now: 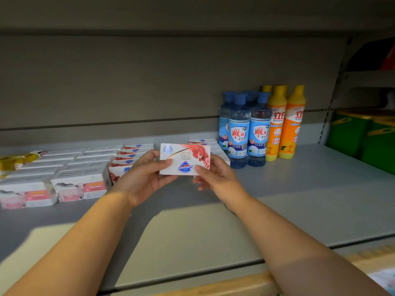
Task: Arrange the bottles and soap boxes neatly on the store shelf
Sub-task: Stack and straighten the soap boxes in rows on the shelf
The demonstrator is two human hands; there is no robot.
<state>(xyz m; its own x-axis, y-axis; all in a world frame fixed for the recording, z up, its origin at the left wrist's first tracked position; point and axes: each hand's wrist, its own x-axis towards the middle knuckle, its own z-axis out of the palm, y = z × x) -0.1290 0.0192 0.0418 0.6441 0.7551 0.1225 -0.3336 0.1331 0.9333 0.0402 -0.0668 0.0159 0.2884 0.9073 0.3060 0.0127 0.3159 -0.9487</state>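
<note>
both hands, left hand [147, 170] and right hand [215, 175], pinch an upside-down soap box [185, 159] mid-frame; next, likely turning it upright into the row [130, 157].

Held soap box [185, 159] hides fingers of left hand [147, 176] and right hand [215, 178] behind it, plus part of box stack [203, 142] beyond. Left hand covers near end of red-print box row [132, 155]. Rear blue bottle [250, 94], rear yellow bottle [266, 88]: I see caps only. Yellow packet [12, 162] blurred, cut by left edge. Green bins [350, 133] cut by right edge. Small label print unreadable to me.
</note>
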